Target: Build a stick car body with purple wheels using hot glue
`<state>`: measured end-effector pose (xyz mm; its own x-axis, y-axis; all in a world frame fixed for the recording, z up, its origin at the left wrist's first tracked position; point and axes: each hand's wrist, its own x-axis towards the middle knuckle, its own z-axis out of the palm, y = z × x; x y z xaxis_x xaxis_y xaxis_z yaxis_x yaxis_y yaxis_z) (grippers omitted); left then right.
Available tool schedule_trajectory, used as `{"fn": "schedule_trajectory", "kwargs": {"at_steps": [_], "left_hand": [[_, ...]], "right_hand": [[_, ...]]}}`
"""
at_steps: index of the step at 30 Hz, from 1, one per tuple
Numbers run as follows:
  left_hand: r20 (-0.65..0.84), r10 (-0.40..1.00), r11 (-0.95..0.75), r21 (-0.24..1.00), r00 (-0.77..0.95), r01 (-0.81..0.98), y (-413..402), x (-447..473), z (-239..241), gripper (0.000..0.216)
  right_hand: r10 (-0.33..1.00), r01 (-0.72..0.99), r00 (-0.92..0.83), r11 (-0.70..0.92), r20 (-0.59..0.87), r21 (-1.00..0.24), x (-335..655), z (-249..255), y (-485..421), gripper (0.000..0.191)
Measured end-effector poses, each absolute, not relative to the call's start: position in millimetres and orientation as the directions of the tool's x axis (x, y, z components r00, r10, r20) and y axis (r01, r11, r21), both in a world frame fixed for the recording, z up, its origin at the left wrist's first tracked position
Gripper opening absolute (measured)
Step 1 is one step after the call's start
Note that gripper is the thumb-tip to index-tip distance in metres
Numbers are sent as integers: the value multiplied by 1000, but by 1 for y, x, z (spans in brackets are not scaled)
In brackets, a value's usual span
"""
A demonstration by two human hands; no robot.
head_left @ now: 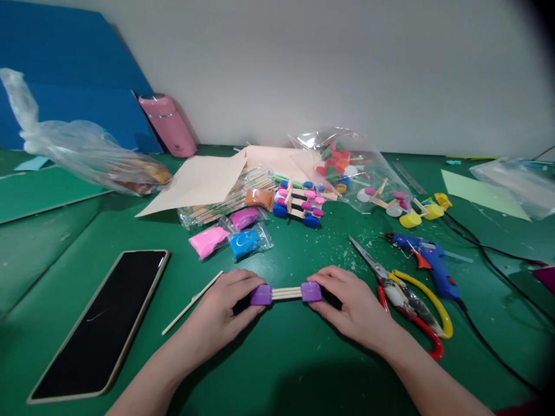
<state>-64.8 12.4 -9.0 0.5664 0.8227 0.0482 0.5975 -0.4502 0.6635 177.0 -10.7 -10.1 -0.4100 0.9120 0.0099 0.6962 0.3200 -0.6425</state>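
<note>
Two bare hands work at the lower centre of the frame, above a green surface (pixel 247 358). The left hand (pixel 219 309) has its grip clamped on the left block (pixel 261 294), a purple piece, with thumb below and fingers above. The right hand (pixel 353 303) has its grip clamped in the same way on the right block (pixel 311 292), also purple. Several pale sticks (pixel 287 293) lie side by side and span the gap between the two blocks, roughly level across the frame; their ends meet the blocks.

Just beside the left hand, I see a loose stick (pixel 191 304) lying aslant. The phone (pixel 104 323), dark screen up, occupies the lower left. Right of the right hand lie scissors (pixel 366 254), blades toward the upper left; red and yellow handles overlap behind them. Further right, a blue glue gun (pixel 433 263) rests on its side, nozzle toward the left.

At mid-frame, a pink packet (pixel 208 241) and a blue packet (pixel 244 242) touch, below a magenta packet (pixel 244 218). A pink bottle (pixel 169 126) leans against a blue board (pixel 78 86) at upper left.
</note>
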Motion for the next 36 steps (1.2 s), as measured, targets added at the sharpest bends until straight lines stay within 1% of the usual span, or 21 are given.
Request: {"fn": "schedule_trajectory", "kwargs": {"at_steps": [14, 22, 27, 31, 36], "left_hand": [[29, 823, -440, 664, 567, 605, 13, -64, -7, 14], [28, 828, -446, 637, 560, 628, 14, -63, -7, 15], [53, 826, -463, 633, 561, 621, 12, -64, -6, 18], [73, 840, -463, 614, 538, 639, 12, -64, -10, 27], [102, 841, -486, 575, 531, 658, 9, -63, -15, 37]], "right_hand": [[912, 709, -409, 317, -2, -630, 176, -9, -10, 19], [916, 717, -402, 313, -2, -623, 176, -8, -11, 20], [918, 723, -398, 312, -2, -616, 177, -10, -12, 28], [921, 726, -389, 299, -12, -619, 179, -11, -12, 36], [924, 733, -380, 271, -45, -624, 180, -11, -13, 42]]}}
